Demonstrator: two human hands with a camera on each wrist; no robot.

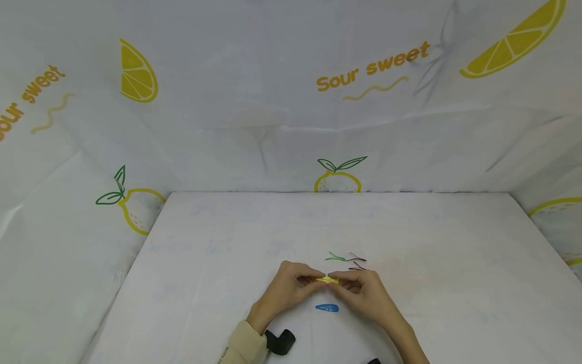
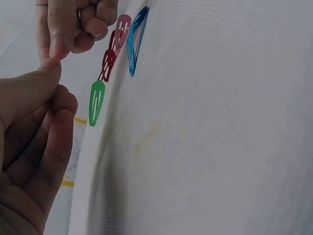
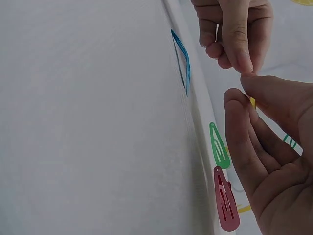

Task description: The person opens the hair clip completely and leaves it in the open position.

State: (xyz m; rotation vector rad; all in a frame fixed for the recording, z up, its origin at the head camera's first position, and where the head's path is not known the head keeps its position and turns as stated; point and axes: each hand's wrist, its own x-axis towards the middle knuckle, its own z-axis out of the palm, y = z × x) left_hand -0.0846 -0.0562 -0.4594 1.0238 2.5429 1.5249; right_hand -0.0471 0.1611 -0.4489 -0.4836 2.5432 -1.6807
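Observation:
Between both hands a yellow snap hair clip [image 1: 327, 279] is held above the table. My left hand [image 1: 291, 283] pinches its left end with thumb and fingers, and my right hand [image 1: 361, 290] pinches its right end. In both wrist views the fingers hide nearly all of this clip; a sliver of yellow [image 3: 253, 102] shows in the right wrist view. Nearer to me, a blue snap hair clip [image 1: 327, 307] lies on the table, its two parts spread apart. Just beyond the hands lie a green hair clip [image 1: 335, 257] and dark red and pink hair clips [image 3: 226, 200].
The white cloth-covered table [image 1: 204, 253] meets a white backdrop printed with lemons [image 1: 337, 182] at its far edge. A black device [image 1: 280, 342] sits by my left wrist, next to a beige sleeve [image 1: 245, 345]. Part of another black object [image 1: 374, 361] shows at the bottom edge.

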